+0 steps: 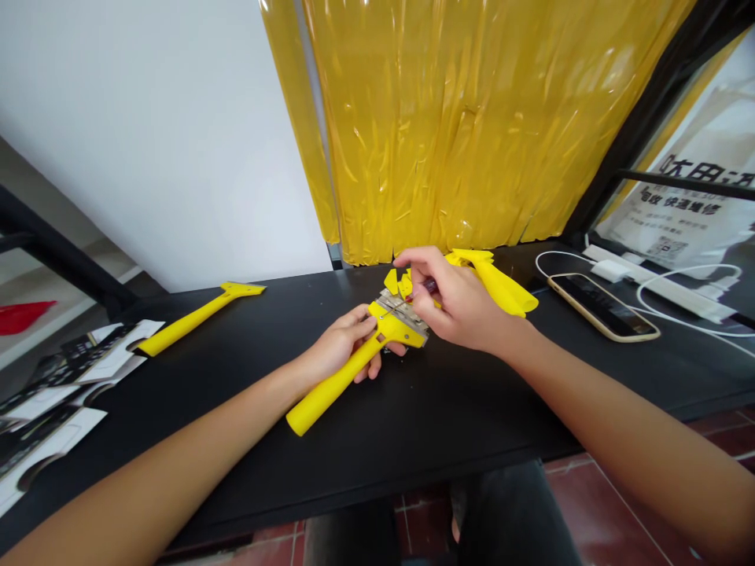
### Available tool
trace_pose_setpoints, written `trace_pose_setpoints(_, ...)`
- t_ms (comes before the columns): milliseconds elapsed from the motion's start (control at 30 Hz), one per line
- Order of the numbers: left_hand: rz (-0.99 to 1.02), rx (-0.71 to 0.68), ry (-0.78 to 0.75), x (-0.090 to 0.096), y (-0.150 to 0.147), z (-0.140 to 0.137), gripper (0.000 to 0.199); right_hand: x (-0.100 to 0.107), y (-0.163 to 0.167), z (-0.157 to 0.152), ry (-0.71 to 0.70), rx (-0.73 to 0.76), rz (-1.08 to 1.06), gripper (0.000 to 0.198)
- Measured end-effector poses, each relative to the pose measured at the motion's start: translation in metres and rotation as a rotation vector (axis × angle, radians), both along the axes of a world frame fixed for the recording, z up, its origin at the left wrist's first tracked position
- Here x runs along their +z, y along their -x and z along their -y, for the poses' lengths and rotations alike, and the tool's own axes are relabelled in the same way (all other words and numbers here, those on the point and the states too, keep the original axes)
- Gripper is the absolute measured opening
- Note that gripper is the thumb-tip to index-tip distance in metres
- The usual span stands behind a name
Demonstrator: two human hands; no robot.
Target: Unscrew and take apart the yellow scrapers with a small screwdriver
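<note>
My left hand [348,342] is closed around the neck of a yellow scraper [336,385], whose handle slants down toward the front edge of the table. Its wide head has screws and a metal blade edge facing away from me. My right hand [451,295] pinches a small screwdriver [428,289] with a dark reddish handle, mostly hidden by the fingers. The thin shaft reaches over the scraper head toward a screw; whether the tip sits in it is too small to tell. Just behind the head lie small yellow pieces [392,280] and metal blades, partly covered by my right hand.
Another yellow scraper [194,318] lies at the left, beside stacked black-and-white cards [112,354]. More yellow handles [501,287] rest behind my right hand. A phone [605,306], white cables and a power strip [666,283] occupy the right. Yellow plastic strips [460,134] hang behind the black table [472,409].
</note>
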State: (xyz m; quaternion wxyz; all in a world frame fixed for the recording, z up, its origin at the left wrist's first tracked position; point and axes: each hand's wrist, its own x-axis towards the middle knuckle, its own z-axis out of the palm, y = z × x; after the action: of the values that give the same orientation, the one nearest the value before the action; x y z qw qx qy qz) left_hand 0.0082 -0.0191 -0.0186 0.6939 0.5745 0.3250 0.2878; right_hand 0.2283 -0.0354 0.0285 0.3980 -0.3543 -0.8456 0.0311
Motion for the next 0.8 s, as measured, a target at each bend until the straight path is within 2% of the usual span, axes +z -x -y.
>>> trace_pose_setpoints(67, 0.011, -0.001, 0.006, -0.0014, 0.0000, -0.0008, 0.020, -0.0006, -0.0004, 0.0002, -0.008, 0.007, 0.006, 0.038)
trace_pose_setpoints(133, 0.011, 0.006, 0.008, -0.0020, -0.0002, -0.0013, 0.022, 0.0000, 0.0001, 0.0012, 0.005, -0.026, 0.013, 0.031)
trace_pose_setpoints(200, 0.007, 0.018, 0.007, -0.0018, -0.0003, -0.0011, 0.024, 0.0009, 0.0015, 0.0023, 0.058, -0.068, -0.008, 0.025)
trace_pose_setpoints(300, -0.004, 0.012, -0.013, -0.0008, 0.0000, 0.0003, 0.029, 0.0019, 0.0042, 0.0035, 0.128, -0.075, -0.092, 0.027)
trace_pose_setpoints(433, -0.049, -0.028, -0.043, 0.0018, 0.0003, 0.0033, 0.029, 0.0019, 0.0044, 0.0029, 0.076, -0.032, -0.153, 0.037)
trace_pose_setpoints(567, -0.073, -0.044, -0.028, 0.0042, 0.0001, 0.0051, 0.022, 0.0017, 0.0002, 0.0005, 0.028, 0.014, -0.056, 0.029)
trace_pose_setpoints(667, -0.071, -0.038, -0.032, 0.0044, 0.0000, 0.0051, 0.021, 0.0016, -0.0010, 0.0000, 0.010, -0.027, 0.003, 0.017)
trace_pose_setpoints(800, -0.061, -0.028, -0.036, 0.0034, 0.0000, 0.0045, 0.021, 0.0015, 0.0006, 0.0022, -0.006, -0.040, 0.004, 0.025)
